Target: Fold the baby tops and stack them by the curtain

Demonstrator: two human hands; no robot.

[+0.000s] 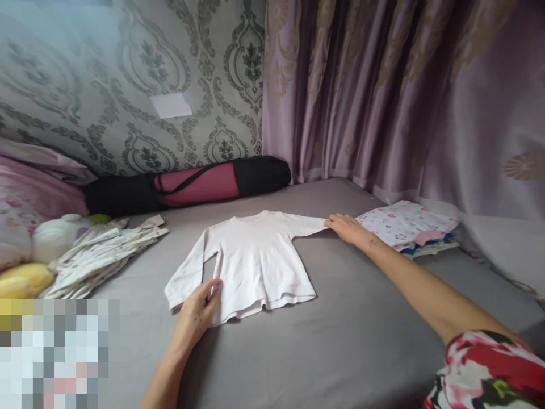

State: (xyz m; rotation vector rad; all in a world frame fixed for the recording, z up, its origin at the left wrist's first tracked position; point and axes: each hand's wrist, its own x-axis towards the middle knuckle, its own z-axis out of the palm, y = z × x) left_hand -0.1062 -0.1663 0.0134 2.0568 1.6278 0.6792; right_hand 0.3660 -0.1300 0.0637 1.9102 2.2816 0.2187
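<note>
A white long-sleeved shirt (pixel 258 264) lies spread on the grey bed sheet (pixel 272 363), its neckline facing away from me. My right hand (pixel 346 228) is at the end of the right-hand sleeve, fingers closed over the cuff, with the sleeve stretched out sideways. At the lower left side of the shirt, my left hand (pixel 199 307) pinches the side edge between thumb and fingers. The left-hand sleeve slants down beside it, its cuff close to my left wrist. Low ripples run along the hem.
Folded patterned clothes (pixel 409 224) are stacked at the right. Crumpled light clothes (pixel 106 255) and plush toys (pixel 59 241) lie at the left. A long black and maroon bag (pixel 196 190) rests along the wall, and a purple curtain (pixel 383 102) hangs at the back right.
</note>
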